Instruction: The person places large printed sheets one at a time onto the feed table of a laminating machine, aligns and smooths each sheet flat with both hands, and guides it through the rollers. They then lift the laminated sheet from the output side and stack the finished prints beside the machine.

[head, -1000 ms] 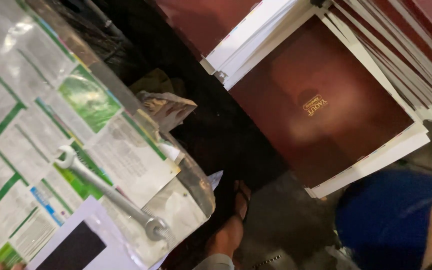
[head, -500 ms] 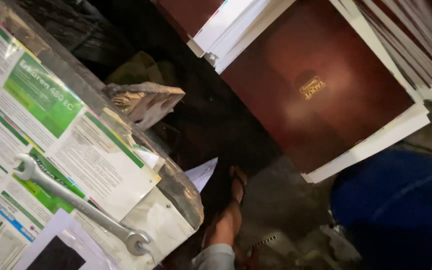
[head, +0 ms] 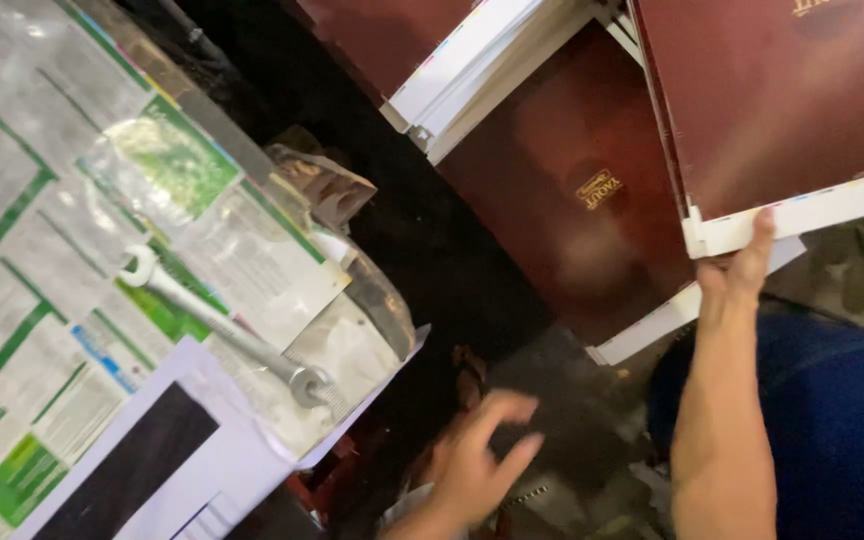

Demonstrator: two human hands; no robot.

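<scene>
- right hand (head: 737, 262) is up at the right of the frame, fingers pressed to the bottom white edge of a dark red printed sheet (head: 782, 110). looks clamped on that corner, probably so the big sheet stays flat and doesn't flop
- left hand (head: 480, 462) sits low in the middle, fingers spread apart, holding nothing, palm hovering over the dark floor (head: 572, 440)
- more maroon sheets with white borders are stacked (head: 562, 180) at upper middle, under and beside the held one, so it's coming off or sitting right over that pile
- surface (head: 42, 200) fills the left side, covered in green-and-white printed paper under shiny plastic wrap
- a silver wrench (head: 222, 328) lies diagonally on it, likely weighing the paper down
- a white sheet with a black panel (head: 152, 460) at lower left
- something blue (head: 832, 420) at lower right, can't tell what
</scene>
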